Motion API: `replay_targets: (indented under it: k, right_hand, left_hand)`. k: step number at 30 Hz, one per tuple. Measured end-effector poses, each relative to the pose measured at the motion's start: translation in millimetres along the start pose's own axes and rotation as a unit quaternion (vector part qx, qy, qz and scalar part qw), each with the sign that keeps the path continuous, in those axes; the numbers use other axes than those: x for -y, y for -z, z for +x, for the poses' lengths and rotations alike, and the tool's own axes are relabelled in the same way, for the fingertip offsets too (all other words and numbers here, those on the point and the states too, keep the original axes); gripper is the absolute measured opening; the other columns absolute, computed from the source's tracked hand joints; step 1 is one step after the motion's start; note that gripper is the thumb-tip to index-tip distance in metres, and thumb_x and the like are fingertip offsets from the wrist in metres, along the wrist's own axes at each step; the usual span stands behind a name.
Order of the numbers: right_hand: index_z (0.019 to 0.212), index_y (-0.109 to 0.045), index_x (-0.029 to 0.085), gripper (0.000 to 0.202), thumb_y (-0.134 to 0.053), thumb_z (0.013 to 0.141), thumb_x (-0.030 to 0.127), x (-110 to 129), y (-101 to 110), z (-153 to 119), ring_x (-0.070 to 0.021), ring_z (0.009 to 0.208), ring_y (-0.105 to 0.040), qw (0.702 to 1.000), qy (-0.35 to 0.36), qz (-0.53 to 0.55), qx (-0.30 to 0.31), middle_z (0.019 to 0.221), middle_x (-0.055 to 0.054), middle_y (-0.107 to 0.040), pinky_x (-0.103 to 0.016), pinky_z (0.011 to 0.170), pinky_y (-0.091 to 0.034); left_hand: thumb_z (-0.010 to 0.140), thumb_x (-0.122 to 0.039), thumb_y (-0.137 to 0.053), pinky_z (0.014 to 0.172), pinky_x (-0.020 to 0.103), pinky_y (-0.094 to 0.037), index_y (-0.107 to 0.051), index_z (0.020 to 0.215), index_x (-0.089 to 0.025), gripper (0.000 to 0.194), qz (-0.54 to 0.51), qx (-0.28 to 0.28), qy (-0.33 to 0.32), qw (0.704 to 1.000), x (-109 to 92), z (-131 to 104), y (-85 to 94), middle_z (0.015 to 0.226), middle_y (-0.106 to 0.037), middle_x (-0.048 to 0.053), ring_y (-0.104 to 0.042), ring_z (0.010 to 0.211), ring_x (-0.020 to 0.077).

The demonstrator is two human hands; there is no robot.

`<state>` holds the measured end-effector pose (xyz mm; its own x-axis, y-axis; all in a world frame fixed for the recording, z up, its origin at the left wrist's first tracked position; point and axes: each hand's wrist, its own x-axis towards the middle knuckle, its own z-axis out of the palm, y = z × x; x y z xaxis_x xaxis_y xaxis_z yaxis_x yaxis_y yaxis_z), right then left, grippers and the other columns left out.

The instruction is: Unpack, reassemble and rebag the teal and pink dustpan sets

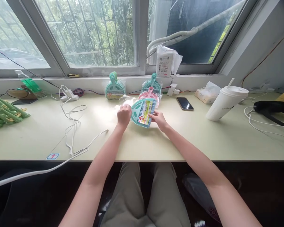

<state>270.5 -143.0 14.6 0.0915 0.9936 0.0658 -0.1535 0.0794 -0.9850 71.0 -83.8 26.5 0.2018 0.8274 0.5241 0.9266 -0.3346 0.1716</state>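
A teal mini dustpan-and-brush set (143, 113) with a colourful label is tilted up off the desk between both my hands. My left hand (123, 115) grips its left edge, with clear plastic wrapping (127, 102) just behind the knuckles. My right hand (158, 119) pinches its right lower corner. Directly behind it a pink set (149, 93) lies in its wrapper. Two more teal sets lean against the window ledge: one (114, 86) at the left, one (152, 83) behind the pink one.
The pale desk (180, 138) holds a phone (185, 103), a white lidded cup with a straw (223, 102), a tissue pack (207, 93), a charger with white cables (72, 113), green items (3, 112) far left and a black device (272, 107) far right. A labelled white bag (167, 61) sits on the sill.
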Motion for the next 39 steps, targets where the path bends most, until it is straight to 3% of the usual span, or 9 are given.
replay_targets:
  k: [7,12,14,17,20,24,27,34,39]
  right_hand:
    - [0.094,-0.066,0.016,0.021,-0.074,0.077,0.026,-5,-7,0,-0.0183,0.084,-0.072,0.997,0.030,0.051,-0.050,0.098,-0.007,-0.074,-0.036,0.081,-0.061]
    - [0.096,-0.062,0.018,0.027,-0.072,0.078,0.036,-3,-2,2,-0.0186,0.093,-0.070,0.986,0.079,0.073,-0.125,0.102,-0.007,-0.072,-0.035,0.085,-0.060]
    - [0.097,-0.061,0.019,0.030,-0.071,0.077,0.039,-2,-1,2,-0.0191,0.096,-0.069,0.986,0.086,0.075,-0.124,0.104,-0.007,-0.072,-0.034,0.085,-0.059]
    - [0.096,-0.061,0.018,0.031,-0.073,0.075,0.038,-1,-2,2,-0.0187,0.095,-0.069,0.986,0.087,0.092,-0.109,0.104,-0.007,-0.072,-0.033,0.084,-0.059]
    - [0.093,-0.062,0.018,0.030,-0.074,0.073,0.035,-3,-5,2,-0.0181,0.090,-0.070,0.985,0.087,0.110,-0.100,0.101,-0.007,-0.072,-0.034,0.084,-0.059]
    - [0.087,-0.061,0.018,0.026,-0.077,0.071,0.031,-4,-5,3,-0.0189,0.094,-0.069,0.975,0.097,0.146,-0.137,0.097,-0.006,-0.073,-0.036,0.089,-0.058]
    - [0.085,-0.062,0.017,0.026,-0.079,0.069,0.030,-3,-3,5,-0.0203,0.097,-0.068,0.968,0.104,0.175,-0.147,0.097,-0.006,-0.073,-0.038,0.092,-0.057]
    - [0.085,-0.064,0.017,0.025,-0.080,0.068,0.026,-8,-6,7,-0.0215,0.095,-0.069,0.966,0.081,0.203,-0.139,0.091,-0.004,-0.073,-0.041,0.093,-0.057]
    - [0.082,-0.063,0.018,0.022,-0.078,0.069,0.026,-4,-3,7,-0.0220,0.097,-0.069,0.961,0.095,0.209,-0.156,0.090,-0.005,-0.073,-0.041,0.094,-0.057]
  left_hand:
    - [0.097,-0.035,-0.040,0.099,0.038,-0.042,-0.059,0.120,-0.022,0.033,-0.115,-0.031,-0.054,0.991,-25,-12,7.5,0.122,-0.061,0.011,-0.050,0.122,0.0261]
    - [0.095,-0.044,-0.046,0.110,0.046,-0.034,-0.025,0.148,-0.022,0.061,-0.242,-0.185,0.205,0.930,-39,-8,5.2,0.151,-0.034,0.017,-0.025,0.145,0.0271]
    - [0.098,-0.046,-0.036,0.107,0.042,-0.040,-0.021,0.149,-0.024,0.057,-0.367,-0.138,0.250,0.885,-34,0,1.1,0.148,-0.040,0.016,-0.036,0.141,0.0225]
    - [0.098,-0.054,-0.030,0.099,0.037,-0.047,-0.034,0.143,-0.024,0.054,-0.573,0.011,0.186,0.798,-27,10,-6.2,0.135,-0.056,0.012,-0.056,0.123,0.0192]
    - [0.092,-0.058,-0.041,0.100,0.040,-0.047,-0.049,0.132,-0.022,0.054,-0.682,0.086,0.135,0.713,-31,7,-13.7,0.129,-0.062,0.009,-0.060,0.118,0.0223]
    - [0.087,-0.060,-0.052,0.103,0.046,-0.044,-0.050,0.132,-0.024,0.058,-0.710,0.206,0.082,0.668,-47,-6,-20.4,0.134,-0.059,0.009,-0.056,0.123,0.0270]
    - [0.086,-0.065,-0.049,0.106,0.050,-0.039,-0.048,0.136,-0.025,0.064,-0.712,0.256,0.045,0.653,-52,-10,-21.2,0.140,-0.054,0.010,-0.048,0.131,0.0306]
    - [0.081,-0.053,-0.065,0.114,0.048,-0.032,-0.041,0.142,-0.026,0.071,-0.723,0.144,0.010,0.676,-58,-13,-17.5,0.140,-0.054,0.008,-0.042,0.136,0.0307]
    - [0.080,-0.051,-0.068,0.110,0.052,-0.035,-0.037,0.143,-0.025,0.075,-0.699,0.196,0.012,0.687,-68,-19,-17.8,0.145,-0.048,0.011,-0.040,0.137,0.0337]
